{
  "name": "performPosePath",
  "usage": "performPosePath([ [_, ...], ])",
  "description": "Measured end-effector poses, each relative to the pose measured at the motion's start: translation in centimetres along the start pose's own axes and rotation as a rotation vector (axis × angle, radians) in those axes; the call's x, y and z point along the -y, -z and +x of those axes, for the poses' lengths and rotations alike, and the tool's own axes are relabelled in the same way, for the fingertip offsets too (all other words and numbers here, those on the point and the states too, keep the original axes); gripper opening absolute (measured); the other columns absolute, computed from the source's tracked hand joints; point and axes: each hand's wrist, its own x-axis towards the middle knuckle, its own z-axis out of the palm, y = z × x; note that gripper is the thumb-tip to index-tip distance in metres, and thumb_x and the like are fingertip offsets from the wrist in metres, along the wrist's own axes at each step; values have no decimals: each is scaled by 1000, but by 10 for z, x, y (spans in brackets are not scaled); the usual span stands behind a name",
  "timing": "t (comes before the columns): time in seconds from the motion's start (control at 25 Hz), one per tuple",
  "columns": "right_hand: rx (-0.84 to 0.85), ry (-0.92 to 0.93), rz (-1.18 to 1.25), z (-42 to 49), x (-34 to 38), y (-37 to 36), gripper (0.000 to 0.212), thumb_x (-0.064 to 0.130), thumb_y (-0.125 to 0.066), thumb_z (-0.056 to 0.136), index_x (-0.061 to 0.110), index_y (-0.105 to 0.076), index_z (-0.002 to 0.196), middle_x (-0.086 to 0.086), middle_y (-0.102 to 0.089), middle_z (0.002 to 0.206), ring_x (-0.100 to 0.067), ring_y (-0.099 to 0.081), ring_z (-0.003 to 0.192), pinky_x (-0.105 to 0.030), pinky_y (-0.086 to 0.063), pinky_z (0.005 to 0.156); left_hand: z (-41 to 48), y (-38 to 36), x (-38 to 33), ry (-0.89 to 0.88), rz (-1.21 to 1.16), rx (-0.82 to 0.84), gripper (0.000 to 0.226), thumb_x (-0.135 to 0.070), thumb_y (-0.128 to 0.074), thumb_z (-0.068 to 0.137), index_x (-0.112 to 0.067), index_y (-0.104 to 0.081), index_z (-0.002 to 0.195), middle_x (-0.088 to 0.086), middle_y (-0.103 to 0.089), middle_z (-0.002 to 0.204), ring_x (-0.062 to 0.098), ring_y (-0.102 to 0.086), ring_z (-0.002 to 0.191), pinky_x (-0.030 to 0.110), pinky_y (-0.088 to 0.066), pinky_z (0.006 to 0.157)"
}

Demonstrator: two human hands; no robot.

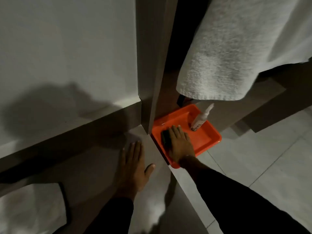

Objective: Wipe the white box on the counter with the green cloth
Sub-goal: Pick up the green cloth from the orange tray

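Observation:
A dark green cloth (165, 137) lies in an orange tray (213, 132) at the counter's right end. My right hand (181, 145) presses down on the cloth, fingers stretched over its top and thumb hidden at its side. My left hand (133, 168) rests flat and empty on the grey counter (94, 166), fingers apart, a little left of the tray. A white flat object with a dark edge (30, 208) sits at the near left corner of the counter; I cannot tell whether it is the white box.
A white bottle with a nozzle (198, 121) stands tilted in the tray's far right corner. A white towel (236, 56) hangs above the tray. A vertical panel (152, 81) rises right behind the tray. Pale floor tiles (253, 157) lie to the right.

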Motion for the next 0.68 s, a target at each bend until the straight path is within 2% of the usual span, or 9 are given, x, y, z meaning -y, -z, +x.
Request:
performPosePath([
  [0.12, 160, 77, -143, 30, -17, -20, 95, 44, -55, 81, 18, -2, 155, -10, -3, 164, -29, 5, 150, -46, 6, 116, 4, -13, 4, 57, -5, -24, 95, -76, -32, 94, -21, -3, 165, 8, -9, 176, 27, -7, 163, 59, -13, 132],
  [0.24, 271, 125, -200, 35, -30, -38, 109, 40, -63, 71, 15, 3, 154, -11, 0, 164, -29, 6, 150, -51, 0, 120, 6, -21, 4, 31, 46, -64, 98, -78, -30, 93, -20, 2, 165, 7, -4, 177, 26, -3, 164, 59, -13, 131],
  [0.32, 247, 122, -192, 34, -32, -47, 100, 37, -60, 79, 14, 2, 154, -12, -2, 164, -29, 5, 150, -51, -2, 121, 7, -23, 4, 22, 51, -72, 98, -79, -32, 93, -20, 1, 165, 7, -6, 177, 26, -5, 164, 59, -15, 131],
  [0.4, 192, 124, -200, 35, -34, -52, 75, 31, -43, 95, 15, 0, 155, -11, -5, 164, -28, 2, 150, -50, -5, 121, 6, -22, 5, 29, 57, -43, 99, -80, -32, 92, -21, 1, 165, 7, -6, 177, 26, -5, 163, 59, -16, 131],
  [0.48, 147, 120, -201, 36, -35, -56, 62, 24, -32, 101, 14, -4, 155, -11, -8, 164, -27, -2, 150, -48, -8, 121, 6, -21, 4, 34, 42, -44, 99, -80, -32, 92, -22, 2, 165, 6, -5, 177, 26, -4, 163, 59, -15, 131],
  [0.68, 86, 76, -198, 19, -24, -12, 61, 22, -38, 102, 15, -8, 155, -11, -14, 163, -30, -9, 150, -41, -6, 118, 5, -22, 6, 21, -12, -45, 95, -79, -32, 93, -19, -10, 165, 7, -13, 176, 27, -12, 163, 60, -18, 130],
])
